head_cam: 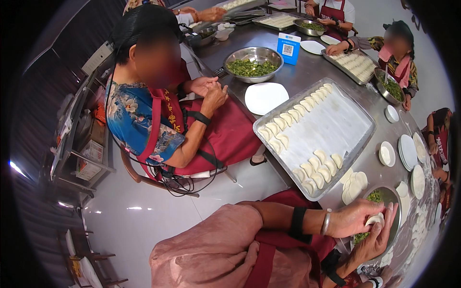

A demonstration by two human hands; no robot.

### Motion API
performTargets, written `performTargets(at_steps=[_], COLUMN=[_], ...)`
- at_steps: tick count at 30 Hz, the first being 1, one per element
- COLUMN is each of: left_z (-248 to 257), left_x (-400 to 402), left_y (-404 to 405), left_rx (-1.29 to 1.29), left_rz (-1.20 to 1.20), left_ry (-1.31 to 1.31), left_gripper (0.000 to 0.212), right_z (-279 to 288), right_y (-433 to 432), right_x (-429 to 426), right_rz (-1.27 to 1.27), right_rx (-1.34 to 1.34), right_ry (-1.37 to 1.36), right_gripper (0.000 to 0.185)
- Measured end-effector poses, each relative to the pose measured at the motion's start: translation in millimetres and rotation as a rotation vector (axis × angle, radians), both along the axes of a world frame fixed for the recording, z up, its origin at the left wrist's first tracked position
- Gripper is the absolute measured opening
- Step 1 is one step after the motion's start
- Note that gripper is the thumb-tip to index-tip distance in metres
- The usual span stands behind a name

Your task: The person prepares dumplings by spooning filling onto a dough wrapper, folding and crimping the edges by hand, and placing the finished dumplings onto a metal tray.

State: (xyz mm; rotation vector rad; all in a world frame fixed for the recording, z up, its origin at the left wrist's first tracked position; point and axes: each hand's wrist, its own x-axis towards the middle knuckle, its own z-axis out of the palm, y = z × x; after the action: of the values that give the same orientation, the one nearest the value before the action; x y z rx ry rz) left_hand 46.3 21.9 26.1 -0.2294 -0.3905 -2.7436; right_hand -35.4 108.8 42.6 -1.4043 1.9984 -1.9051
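My left hand (354, 217), with a silver bracelet and a black band at the wrist, pinches a folded dumpling (375, 219). Against the dumpling's other side is my right hand (378, 234). Both are above a metal bowl (397, 219) of chopped green filling (374, 196), which they partly hide. Beside the bowl lie overlapping round dough wrappers (354, 185). A large metal tray (360, 147) lined with white paper holds shaped dumplings (317, 169) in a near cluster and a row along its far-left side.
A seated co-worker (162, 118) in a red apron is beside me. A filling bowl (254, 64), a square white plate (266, 98), a blue stand (289, 48), white bowls (386, 153) and stacked plates (407, 153) sit on the metal table. More people work around it.
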Motion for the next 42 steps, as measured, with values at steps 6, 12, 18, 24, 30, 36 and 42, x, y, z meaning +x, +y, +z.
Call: performTargets(at_steps=[6, 12, 18, 24, 30, 36, 42], left_z=[-5.8, -19.0, -10.3, -9.1, -1.0, 2.1, 1.1], left_x=[-5.2, -7.1, -15.7, -7.9, -23.6, -13.5, -5.8], left_y=[5.8, 9.1, 8.3, 5.2, 3.8, 12.1, 5.1], left_rx=[-0.034, -0.067, -1.061, -0.084, -0.269, -0.601, -0.763], left_rz=[0.01, -0.001, 0.536, -0.173, -0.201, 0.019, 0.067], left_ry=[-0.018, 0.004, -0.199, -0.196, -0.255, -0.446, -0.489], left_gripper=[0.028, 0.026, 0.026, 0.023, 0.043, 0.043, 0.038], right_z=[-14.3, -9.4, -11.1, -8.3, -19.9, -18.5, -19.2], right_y=[9.1, 14.4, 25.7, 28.0, 37.8, 27.4, 24.3], right_x=[-19.3, -20.0, -32.5, -43.5, -55.8, -22.9, -21.2], right_rz=[0.072, 0.108, 0.025, 0.158, 0.086, -0.04, 0.022], right_rx=[0.037, 0.137, 0.189, 0.155, 0.046, -0.272, -0.175], right_ry=[0.053, 0.205, 0.116, 0.253, 0.169, -0.486, -0.344], right_gripper=[0.036, 0.038, 0.043, 0.019, 0.018, 0.016, 0.019])
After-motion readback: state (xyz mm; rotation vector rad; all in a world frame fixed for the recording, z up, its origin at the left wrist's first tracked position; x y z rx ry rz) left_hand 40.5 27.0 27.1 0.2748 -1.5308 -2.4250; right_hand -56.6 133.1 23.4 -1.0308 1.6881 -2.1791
